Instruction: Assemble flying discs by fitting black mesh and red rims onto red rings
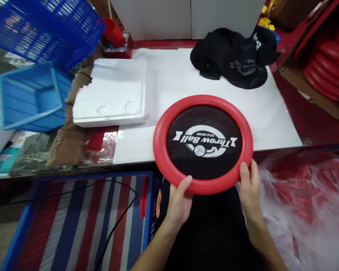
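A round red ring (161,145) with black mesh and a white "Throw Ball" print, which reads upside down, is held over the front edge of the white work surface (132,148). My left hand (180,201) grips its lower left rim, thumb on top and fingers underneath. On the lower right rim, my right hand (249,184) is closed, also with the thumb on top. Beyond the ring lies a heap of black mesh pieces (228,54) with white print. The underside of the ring is hidden.
A white foam block (115,90) lies left, beside torn cardboard (66,143) and a blue basket (31,98). At right stands a box of red rings (327,64); below it is clear plastic wrapping (307,195). A striped blue-framed crate (81,222) is at lower left.
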### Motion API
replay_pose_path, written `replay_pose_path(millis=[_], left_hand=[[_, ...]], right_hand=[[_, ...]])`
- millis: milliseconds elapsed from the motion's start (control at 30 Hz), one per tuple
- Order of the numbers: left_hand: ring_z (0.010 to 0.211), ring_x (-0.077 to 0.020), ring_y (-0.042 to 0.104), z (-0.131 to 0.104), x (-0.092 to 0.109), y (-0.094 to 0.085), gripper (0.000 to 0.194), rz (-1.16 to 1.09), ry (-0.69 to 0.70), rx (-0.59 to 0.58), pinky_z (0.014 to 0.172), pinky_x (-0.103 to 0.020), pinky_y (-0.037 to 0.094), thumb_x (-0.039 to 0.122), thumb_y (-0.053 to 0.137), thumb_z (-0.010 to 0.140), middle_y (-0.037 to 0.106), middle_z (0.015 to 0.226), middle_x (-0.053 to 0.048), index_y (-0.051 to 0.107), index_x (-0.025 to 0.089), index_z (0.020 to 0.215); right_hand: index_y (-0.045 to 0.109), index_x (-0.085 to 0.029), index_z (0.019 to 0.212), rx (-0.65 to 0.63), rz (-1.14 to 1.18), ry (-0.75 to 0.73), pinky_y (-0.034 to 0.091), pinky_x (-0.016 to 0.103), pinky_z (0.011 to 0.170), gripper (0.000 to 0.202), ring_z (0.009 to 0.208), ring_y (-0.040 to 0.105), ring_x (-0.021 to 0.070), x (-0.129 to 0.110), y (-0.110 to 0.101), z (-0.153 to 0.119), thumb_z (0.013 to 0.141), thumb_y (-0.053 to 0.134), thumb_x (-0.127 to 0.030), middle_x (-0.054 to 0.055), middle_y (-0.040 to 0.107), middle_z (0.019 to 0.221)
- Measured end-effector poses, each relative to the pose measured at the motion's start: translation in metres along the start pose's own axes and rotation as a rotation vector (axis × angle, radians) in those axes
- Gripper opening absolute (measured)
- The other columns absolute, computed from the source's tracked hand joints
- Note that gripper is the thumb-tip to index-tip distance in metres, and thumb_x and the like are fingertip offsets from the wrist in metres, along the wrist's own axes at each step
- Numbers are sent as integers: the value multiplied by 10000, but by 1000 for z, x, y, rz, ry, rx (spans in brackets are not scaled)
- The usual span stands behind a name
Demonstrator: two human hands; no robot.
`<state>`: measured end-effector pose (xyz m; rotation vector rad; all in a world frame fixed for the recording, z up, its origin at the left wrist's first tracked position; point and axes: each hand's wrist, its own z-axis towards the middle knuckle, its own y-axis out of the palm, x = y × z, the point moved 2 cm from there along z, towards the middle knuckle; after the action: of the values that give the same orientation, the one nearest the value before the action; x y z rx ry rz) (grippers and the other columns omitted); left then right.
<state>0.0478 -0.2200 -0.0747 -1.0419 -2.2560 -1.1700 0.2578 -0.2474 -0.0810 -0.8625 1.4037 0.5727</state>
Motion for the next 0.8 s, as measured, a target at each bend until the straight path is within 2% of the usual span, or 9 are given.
replay_pose_path(millis=[67,100,167,200,233,300,467,567,800], left_hand=[[1019,-222,779,-4,13,7,411,8,2,-92,974,-368,637,349,918,842,804,1105,-52,746,226,1194],[990,-233,789,-6,20,13,373,21,-3,-177,958,-386,648,370,904,860,810,1062,-60,759,217,1168],[940,-255,799,-9,34,30,338,58,-18,-402,926,-422,666,383,900,869,814,993,-77,779,199,1125],[936,-263,800,-10,41,40,344,70,-6,-504,922,-435,669,367,912,858,816,992,-83,782,198,1128],[937,-263,799,-11,47,49,355,73,26,-579,924,-441,670,338,927,843,817,1003,-82,783,202,1137],[928,-242,796,-12,57,68,356,56,121,-645,934,-430,671,282,945,825,819,1013,-67,784,208,1133],[1012,-262,802,-20,66,101,318,-44,232,-637,955,-467,684,313,935,852,821,1093,-57,769,208,1103],[1034,-272,807,-30,67,108,342,-105,233,-650,933,-478,694,295,913,877,817,1127,-63,740,214,1161],[1048,-253,806,-47,67,114,309,-112,334,-647,988,-449,670,279,902,893,818,1102,-61,726,202,1135]], right_hand=[[369,-300,1704,43,-329,-360,366,640,1277,708,1533,484,356,-22,-8,0,1057,634,-414,150,477,1676],[383,-296,1702,-11,-469,-570,315,672,1294,737,1551,453,384,-37,-11,1,1034,673,-407,156,445,1699],[506,-263,1643,-296,-639,-932,310,682,1291,716,1489,509,414,-70,-13,8,986,749,-410,164,530,1633],[505,-233,1645,-481,-653,-1029,392,640,1253,735,1414,573,394,-88,-14,14,978,765,-402,168,613,1544],[489,-213,1654,-590,-648,-1069,473,589,1191,759,1341,618,372,-106,-16,22,976,775,-397,168,668,1459],[485,-225,1660,-677,-602,-1085,557,515,1065,729,1221,659,328,-145,-19,40,1003,745,-403,151,701,1350],[525,-407,1627,-770,-604,-1063,563,434,919,517,1162,651,259,-216,-28,74,1115,557,-344,95,677,1311],[555,-424,1601,-833,-517,-1026,587,378,851,507,1148,694,233,-230,-34,79,1111,567,-295,84,694,1288],[589,-446,1567,-830,-541,-1021,603,296,724,487,1089,740,212,-225,-43,67,1092,594,-337,57,713,1324]])
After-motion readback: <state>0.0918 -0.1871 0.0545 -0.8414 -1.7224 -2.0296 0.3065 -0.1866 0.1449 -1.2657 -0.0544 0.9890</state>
